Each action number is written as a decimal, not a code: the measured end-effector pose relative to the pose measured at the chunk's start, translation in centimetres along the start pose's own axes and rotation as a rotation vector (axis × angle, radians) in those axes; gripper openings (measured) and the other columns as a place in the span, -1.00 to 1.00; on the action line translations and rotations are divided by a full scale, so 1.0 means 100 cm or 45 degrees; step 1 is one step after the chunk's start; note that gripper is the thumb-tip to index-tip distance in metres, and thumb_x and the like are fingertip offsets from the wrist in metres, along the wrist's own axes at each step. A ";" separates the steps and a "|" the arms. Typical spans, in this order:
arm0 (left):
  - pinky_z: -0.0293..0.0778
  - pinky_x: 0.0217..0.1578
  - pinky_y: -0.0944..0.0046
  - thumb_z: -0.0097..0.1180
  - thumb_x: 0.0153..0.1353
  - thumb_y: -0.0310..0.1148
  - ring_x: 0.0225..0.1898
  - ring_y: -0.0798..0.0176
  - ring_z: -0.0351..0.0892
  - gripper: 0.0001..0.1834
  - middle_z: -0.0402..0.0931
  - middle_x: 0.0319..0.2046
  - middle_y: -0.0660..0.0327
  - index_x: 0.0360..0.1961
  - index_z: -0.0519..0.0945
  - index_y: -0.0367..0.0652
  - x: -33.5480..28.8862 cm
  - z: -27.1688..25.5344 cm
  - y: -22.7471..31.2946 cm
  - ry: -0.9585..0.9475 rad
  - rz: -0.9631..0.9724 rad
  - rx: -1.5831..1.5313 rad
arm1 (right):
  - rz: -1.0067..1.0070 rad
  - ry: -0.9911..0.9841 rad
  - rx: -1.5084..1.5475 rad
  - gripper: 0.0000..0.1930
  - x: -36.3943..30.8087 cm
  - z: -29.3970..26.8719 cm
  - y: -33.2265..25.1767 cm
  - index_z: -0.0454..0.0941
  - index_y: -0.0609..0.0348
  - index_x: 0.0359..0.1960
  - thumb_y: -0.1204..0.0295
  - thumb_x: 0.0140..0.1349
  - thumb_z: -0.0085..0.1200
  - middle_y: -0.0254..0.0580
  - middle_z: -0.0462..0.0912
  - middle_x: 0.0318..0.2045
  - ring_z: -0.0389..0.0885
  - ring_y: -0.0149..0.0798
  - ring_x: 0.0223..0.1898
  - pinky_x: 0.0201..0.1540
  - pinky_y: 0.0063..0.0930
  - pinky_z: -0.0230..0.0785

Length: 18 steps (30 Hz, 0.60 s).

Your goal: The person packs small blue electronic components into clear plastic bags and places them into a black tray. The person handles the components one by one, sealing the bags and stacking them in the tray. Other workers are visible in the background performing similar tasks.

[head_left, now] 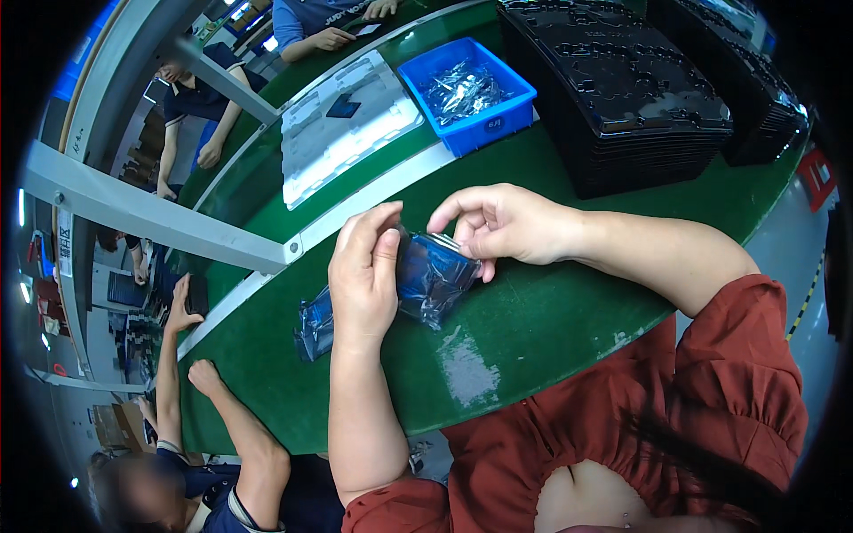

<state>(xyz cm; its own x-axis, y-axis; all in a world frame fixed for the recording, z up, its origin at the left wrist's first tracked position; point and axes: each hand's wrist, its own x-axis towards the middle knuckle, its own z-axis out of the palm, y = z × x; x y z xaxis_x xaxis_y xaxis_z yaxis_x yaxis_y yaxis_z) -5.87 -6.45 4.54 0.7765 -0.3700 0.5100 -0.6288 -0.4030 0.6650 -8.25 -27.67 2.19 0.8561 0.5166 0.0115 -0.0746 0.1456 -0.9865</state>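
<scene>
A clear plastic bag [433,286] with dark blue, flat pieces inside is between my two hands, above the green tabletop. My left hand [365,271] is closed around its left side, thumb toward the bag. My right hand [508,227] pinches the upper right edge, where thin light-coloured edges of stacked pieces show. Another crumpled part of dark, shiny plastic [314,325] sticks out left of my left wrist; I cannot tell whether it belongs to the same bag.
Beyond my hands stands a blue bin [480,129] of small shiny metal parts. A white tray [306,169] bears one dark piece [343,107]. Tall stacks of black plastic trays [622,115] stand at right. A grey frame bar [169,222] crosses at left. A co-worker's hands [206,377] are nearby.
</scene>
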 end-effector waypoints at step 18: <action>0.46 0.02 0.11 0.34 -0.16 -0.53 0.05 0.01 0.52 -0.66 0.58 -0.12 0.13 -0.26 0.64 -0.18 -0.003 0.018 0.006 -0.306 0.418 0.417 | 0.164 0.418 0.328 -0.58 0.003 -0.005 0.007 0.35 0.37 0.11 0.65 0.17 0.01 -0.22 0.59 -0.48 0.61 -0.41 -0.52 -0.47 -0.60 0.55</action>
<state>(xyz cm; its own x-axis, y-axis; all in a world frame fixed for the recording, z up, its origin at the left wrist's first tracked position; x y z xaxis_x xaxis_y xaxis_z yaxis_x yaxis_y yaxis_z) -6.51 -8.08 3.83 0.5294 -0.6868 0.4980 -0.8471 -0.4602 0.2658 -7.81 -27.85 1.40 0.9455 0.2547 -0.2029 -0.2813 0.3247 -0.9030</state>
